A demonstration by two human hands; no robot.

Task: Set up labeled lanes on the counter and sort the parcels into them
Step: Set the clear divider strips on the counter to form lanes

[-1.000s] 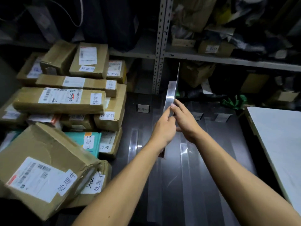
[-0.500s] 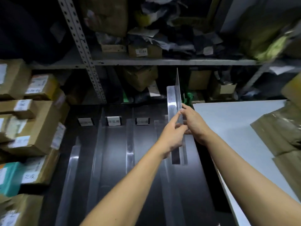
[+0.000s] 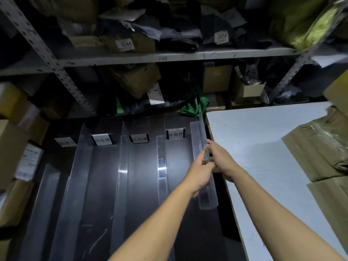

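1. Head view: a clear divider (image 3: 202, 147) is grasped by both hands at the right edge of the dark counter (image 3: 143, 185), just beside a white table (image 3: 263, 138).
2. The left hand (image 3: 198, 175) is pinched on it from the left; the right hand (image 3: 221, 159) is curled on it from the right.
3. Lane labels (image 3: 176, 134) are stood at the counter's far end.
4. Brown parcels (image 3: 13, 147) are stacked at left.

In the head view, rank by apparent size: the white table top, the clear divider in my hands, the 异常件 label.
1. White table top, by far the largest.
2. Clear divider, held by the left hand and right hand.
3. 异常件 label, smallest, though farthest from the camera.
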